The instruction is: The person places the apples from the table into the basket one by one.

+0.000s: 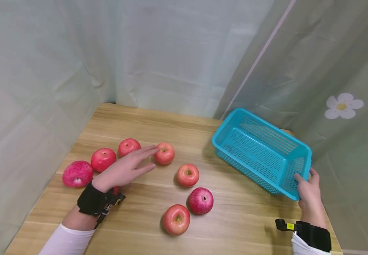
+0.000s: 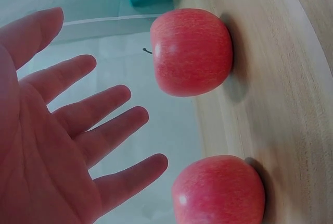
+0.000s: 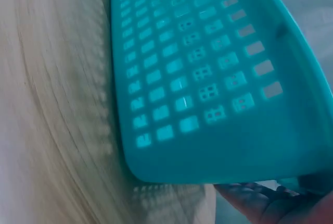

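At the frame's right, the right grip (image 1: pixel 309 189) holds the basket (image 1: pixel 256 148) by one end, probably to steady it; the left grip (image 1: pixel 125 168), wide and unladen, hovers by apples (image 1: pixel 166 155) left of centre.

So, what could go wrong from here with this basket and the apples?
The left grip hovers open close to an apple and might bump it, setting it rolling. The right grip holds the blue basket by one short end only, so the far end could dip or swing if it is lifted or loaded. The leftmost fruit lies close to the edge of the table; a nudge might send it over.
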Tool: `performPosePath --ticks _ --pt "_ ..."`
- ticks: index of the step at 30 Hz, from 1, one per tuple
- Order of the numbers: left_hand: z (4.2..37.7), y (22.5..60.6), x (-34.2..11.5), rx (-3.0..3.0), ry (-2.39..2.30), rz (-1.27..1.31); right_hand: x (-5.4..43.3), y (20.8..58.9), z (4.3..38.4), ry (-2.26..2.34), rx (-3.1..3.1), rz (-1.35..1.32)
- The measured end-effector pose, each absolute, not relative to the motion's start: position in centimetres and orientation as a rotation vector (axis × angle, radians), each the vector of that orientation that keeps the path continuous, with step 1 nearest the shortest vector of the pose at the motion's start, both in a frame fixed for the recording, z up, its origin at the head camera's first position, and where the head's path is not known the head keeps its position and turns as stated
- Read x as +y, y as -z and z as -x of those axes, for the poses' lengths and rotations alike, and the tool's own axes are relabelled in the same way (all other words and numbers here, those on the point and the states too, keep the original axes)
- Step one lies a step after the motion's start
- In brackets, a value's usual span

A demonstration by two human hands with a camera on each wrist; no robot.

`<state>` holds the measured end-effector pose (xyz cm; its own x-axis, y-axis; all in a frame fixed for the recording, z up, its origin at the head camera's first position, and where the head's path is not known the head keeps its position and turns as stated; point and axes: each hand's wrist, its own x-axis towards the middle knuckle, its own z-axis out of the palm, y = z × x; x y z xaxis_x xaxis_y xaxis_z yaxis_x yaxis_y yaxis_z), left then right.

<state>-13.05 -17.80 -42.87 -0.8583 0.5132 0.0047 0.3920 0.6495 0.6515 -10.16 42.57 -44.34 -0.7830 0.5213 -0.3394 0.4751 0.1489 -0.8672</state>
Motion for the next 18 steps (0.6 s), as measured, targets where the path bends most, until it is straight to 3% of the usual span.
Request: performPosePath --ticks 18 --pt "13.1 43.2 -17.7 2.701 -0.993 -0.754 41.2 44.9 14.5 -1.545 -2.667 0.759"
